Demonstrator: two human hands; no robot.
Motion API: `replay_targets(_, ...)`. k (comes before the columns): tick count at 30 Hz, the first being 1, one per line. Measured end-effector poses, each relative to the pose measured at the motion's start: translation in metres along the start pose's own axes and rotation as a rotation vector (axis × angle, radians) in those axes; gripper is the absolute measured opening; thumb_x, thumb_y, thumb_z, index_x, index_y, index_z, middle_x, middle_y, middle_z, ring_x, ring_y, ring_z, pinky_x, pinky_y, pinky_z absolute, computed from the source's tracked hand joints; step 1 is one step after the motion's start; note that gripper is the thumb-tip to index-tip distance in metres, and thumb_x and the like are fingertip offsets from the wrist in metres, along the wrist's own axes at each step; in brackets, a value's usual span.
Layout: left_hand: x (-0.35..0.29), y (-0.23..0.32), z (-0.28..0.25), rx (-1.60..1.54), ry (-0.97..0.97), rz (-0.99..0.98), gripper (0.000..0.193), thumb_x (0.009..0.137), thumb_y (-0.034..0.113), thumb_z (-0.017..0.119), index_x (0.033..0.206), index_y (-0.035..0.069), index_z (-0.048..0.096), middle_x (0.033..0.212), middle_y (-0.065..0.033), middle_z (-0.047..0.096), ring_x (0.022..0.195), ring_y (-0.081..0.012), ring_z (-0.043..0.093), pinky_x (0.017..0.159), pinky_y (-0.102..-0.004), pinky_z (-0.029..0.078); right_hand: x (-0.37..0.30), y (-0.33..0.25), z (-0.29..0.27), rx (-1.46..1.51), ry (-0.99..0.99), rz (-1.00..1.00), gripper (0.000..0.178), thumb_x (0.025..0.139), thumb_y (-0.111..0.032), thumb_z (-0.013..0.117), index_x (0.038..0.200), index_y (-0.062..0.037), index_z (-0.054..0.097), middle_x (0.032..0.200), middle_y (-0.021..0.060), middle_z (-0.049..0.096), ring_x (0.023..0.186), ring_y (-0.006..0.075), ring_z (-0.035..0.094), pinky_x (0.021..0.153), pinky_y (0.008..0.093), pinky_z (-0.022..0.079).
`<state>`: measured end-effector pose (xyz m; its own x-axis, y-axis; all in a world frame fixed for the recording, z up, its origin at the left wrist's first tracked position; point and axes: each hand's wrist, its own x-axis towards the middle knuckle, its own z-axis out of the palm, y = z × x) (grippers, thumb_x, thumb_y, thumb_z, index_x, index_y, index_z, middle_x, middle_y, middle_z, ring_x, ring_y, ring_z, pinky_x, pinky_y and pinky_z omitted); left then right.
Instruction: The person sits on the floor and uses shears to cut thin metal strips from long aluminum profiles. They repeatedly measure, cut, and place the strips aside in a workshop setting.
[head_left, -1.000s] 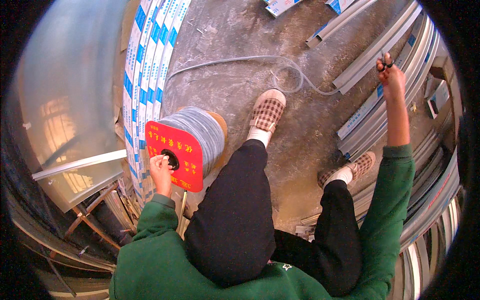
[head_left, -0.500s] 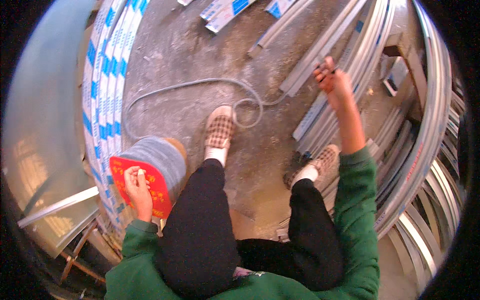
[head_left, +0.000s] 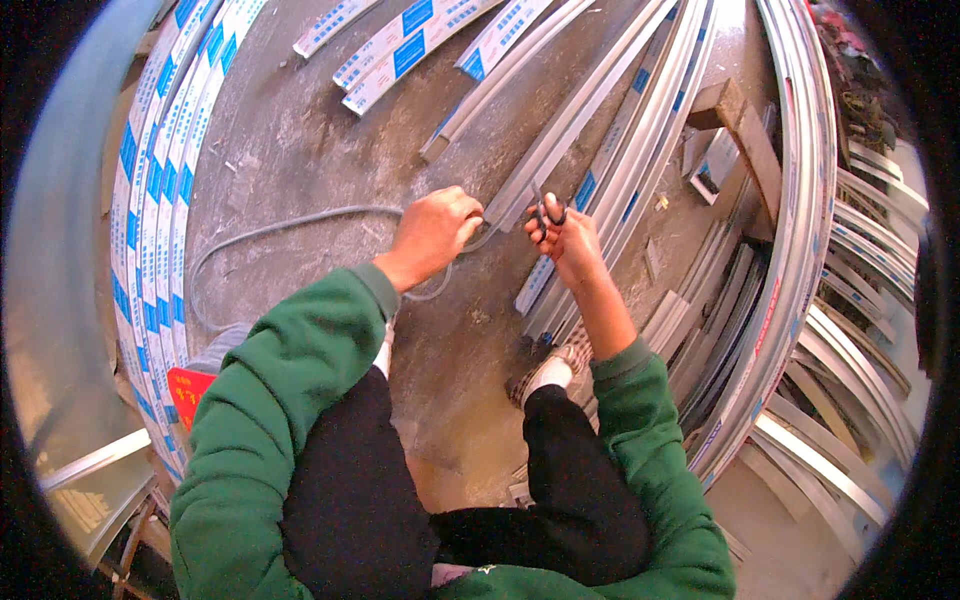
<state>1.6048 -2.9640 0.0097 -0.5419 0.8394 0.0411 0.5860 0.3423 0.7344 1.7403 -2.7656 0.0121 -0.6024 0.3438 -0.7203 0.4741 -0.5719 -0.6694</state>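
My left hand (head_left: pixel 432 238) reaches forward over the floor, its fingers closed on a thin grey strip (head_left: pixel 300 222). The strip's held part shows at the fingertips, beside the end of a pale metal profile (head_left: pixel 512 205). From there it loops back left across the floor to a grey spool (head_left: pixel 212 350) with a red end plate (head_left: pixel 186 392), largely covered by my left sleeve. In my right hand (head_left: pixel 572 245), just right of that profile end, is a small pair of scissors (head_left: pixel 552 214) with dark handles. Its blades point up and away from me.
Long profiles (head_left: pixel 640 150) lie fanned out ahead and to the right. Wrapped white-and-blue bars (head_left: pixel 155 250) run along the left, with shorter wrapped pieces (head_left: pixel 410 50) at the far side. A brown wooden support (head_left: pixel 745 145) stands at the right, inside a curved-looking stack (head_left: pixel 800 200).
My left hand has left the spool's red plate, moved forward and right, and taken hold of the grey strip. My right hand has come lower and nearer to it. The view has shifted right.
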Motion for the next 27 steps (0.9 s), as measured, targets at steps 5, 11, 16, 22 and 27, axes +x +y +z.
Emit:
replay_targets(5,0.055,-0.016,0.048,0.128,-0.011,-0.041,0.02,0.088,0.024,0.067,0.09,0.004,0.069,0.092,-0.0167,0.063,0.089,-0.0375,0.062,0.076,-0.0469,0.05,0.005,0.001,-0.002,-0.05,0.033,0.006,0.036,0.098,-0.037,0.059,0.094,-0.0016,0.066,0.078,0.0098,0.069,0.06,0.0127,0.062,0.049,0.0243,0.044)
replay_targets(11,0.074,-0.017,0.056,0.069,-0.058,-0.216,0.023,0.082,0.027,0.073,0.085,0.004,0.075,0.085,-0.0196,0.069,0.083,-0.038,0.067,0.074,-0.0471,0.052,0.002,-0.003,0.004,-0.063,0.019,0.026,0.035,0.096,-0.039,0.064,0.096,-0.0041,0.066,0.075,0.004,0.068,0.057,0.008,0.06,0.046,0.0212,0.042)
replay_targets(16,0.074,-0.02,0.057,0.034,-0.133,-0.312,0.021,0.082,0.024,0.073,0.084,0.004,0.075,0.086,-0.0203,0.07,0.086,-0.0374,0.068,0.076,-0.0466,0.053,0.004,0.002,0.013,-0.105,0.045,-0.019,0.033,0.096,-0.039,0.065,0.094,-0.0058,0.067,0.072,0.0021,0.067,0.057,0.006,0.059,0.045,0.0196,0.039)
replay_targets(22,0.073,-0.021,0.058,-0.02,-0.096,-0.328,0.021,0.081,0.025,0.073,0.086,0.004,0.075,0.085,-0.0189,0.071,0.084,-0.037,0.069,0.074,-0.0469,0.053,0.03,-0.014,0.009,-0.056,0.174,-0.152,0.031,0.096,-0.035,0.066,0.087,-0.005,0.065,0.068,0.0032,0.066,0.049,0.0076,0.056,0.04,0.0219,0.037)
replay_targets(27,0.078,-0.022,0.056,-0.055,-0.09,-0.331,0.019,0.08,0.023,0.075,0.085,0.004,0.073,0.087,-0.0178,0.071,0.086,-0.0361,0.068,0.073,-0.0465,0.053,0.089,-0.068,-0.016,-0.11,0.281,-0.252,0.032,0.095,-0.034,0.067,0.08,-0.0049,0.063,0.067,0.006,0.065,0.047,0.01,0.056,0.038,0.0239,0.036)
